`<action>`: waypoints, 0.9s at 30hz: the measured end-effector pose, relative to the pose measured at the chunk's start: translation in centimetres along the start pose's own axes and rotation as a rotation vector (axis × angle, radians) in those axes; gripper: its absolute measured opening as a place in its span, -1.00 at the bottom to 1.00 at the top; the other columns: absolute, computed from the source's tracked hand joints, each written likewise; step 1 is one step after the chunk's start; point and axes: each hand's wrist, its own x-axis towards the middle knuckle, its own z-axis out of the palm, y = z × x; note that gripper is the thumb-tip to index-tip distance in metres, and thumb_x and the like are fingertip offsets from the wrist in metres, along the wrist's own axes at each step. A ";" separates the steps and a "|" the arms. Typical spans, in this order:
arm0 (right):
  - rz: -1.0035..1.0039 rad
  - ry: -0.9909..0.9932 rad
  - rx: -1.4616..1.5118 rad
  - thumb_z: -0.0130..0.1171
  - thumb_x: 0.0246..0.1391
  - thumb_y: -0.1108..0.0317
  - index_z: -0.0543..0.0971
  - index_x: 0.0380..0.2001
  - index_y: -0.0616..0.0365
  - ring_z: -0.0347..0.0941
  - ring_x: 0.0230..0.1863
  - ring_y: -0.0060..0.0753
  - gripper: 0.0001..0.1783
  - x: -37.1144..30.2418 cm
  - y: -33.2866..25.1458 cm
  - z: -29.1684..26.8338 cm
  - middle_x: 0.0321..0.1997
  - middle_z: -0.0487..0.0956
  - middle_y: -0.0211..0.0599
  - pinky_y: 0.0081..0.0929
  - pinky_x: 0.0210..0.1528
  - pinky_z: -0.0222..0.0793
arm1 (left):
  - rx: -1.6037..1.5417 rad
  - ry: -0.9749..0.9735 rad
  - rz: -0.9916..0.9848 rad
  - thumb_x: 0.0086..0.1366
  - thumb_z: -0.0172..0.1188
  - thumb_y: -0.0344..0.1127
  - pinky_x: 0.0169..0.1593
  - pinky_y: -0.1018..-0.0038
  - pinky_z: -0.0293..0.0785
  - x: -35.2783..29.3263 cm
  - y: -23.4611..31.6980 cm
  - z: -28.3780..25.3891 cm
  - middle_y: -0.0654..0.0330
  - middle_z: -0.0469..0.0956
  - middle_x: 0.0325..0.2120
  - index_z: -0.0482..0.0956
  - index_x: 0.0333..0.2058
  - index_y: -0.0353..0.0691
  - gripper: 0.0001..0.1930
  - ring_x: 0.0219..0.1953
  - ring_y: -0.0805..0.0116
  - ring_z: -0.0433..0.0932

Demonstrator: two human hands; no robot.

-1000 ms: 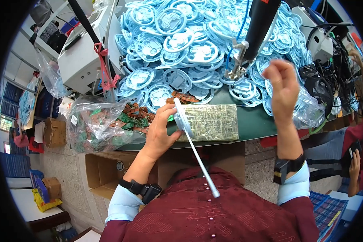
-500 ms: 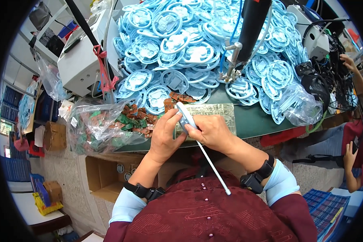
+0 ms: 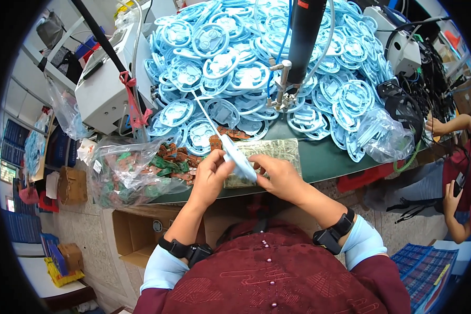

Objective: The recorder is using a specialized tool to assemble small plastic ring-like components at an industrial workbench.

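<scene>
1. The left hand (image 3: 210,177) is mostly closed, its thumb and curled fingers pinching the left side of a pale blue disc (image 3: 239,163).
2. The right hand (image 3: 280,177) is half closed, thumb and forefinger at the disc's other side — both hands have hold of it.
3. The disc is tilted, nearly edge-on to the camera, in front of the person's chest at the table's near edge; a thin rod (image 3: 206,112) (pale, like the disc) runs from it away from the body and to the left.
4. Behind the hands, a yellowish wrapped block (image 3: 285,150) lies on the green table (image 3: 327,163).
5. Left of the block are loose brown and green circuit boards (image 3: 179,160), with a clear plastic bag (image 3: 121,175) of more boards beside them.
6. Farther back spreads a heap of similar discs (image 3: 220,60) — a black post (image 3: 302,44) with metal fittings stands in front of part of it.
7. An open cardboard box (image 3: 128,235) sits below the table, at left.
</scene>
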 end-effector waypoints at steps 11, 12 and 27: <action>-0.225 0.141 -0.354 0.27 0.02 0.34 0.42 -0.19 0.13 0.53 -0.25 0.02 -0.69 9.4 3.0 3.0 -0.27 0.48 -0.17 -0.11 -0.30 0.47 | 0.691 -0.365 -0.427 -0.26 0.61 -0.23 0.16 0.36 0.38 -17.3 -1.0 -14.6 0.11 0.43 -0.03 0.46 0.05 -0.19 -0.19 0.07 0.17 0.46; -0.226 0.106 -0.366 0.28 0.03 0.32 0.44 -0.19 0.13 0.53 -0.26 0.02 -0.69 10.4 2.6 3.8 -0.28 0.49 -0.18 -0.12 -0.29 0.46 | 0.777 -0.290 -0.507 -0.28 0.61 -0.21 0.15 0.35 0.40 -19.7 -2.5 -16.3 0.09 0.45 -0.07 0.48 0.04 -0.20 -0.19 0.06 0.13 0.46; -0.406 0.441 -1.048 0.13 0.02 0.47 0.56 -0.09 0.08 0.42 0.12 -0.04 -0.67 20.1 0.7 2.0 0.06 0.50 -0.17 -0.02 -0.06 0.41 | 0.843 0.209 0.328 0.15 0.30 -0.44 -0.21 0.32 0.56 -11.9 -3.1 -8.4 0.09 0.62 -0.32 0.60 -0.23 -0.23 -0.82 -0.28 0.07 0.62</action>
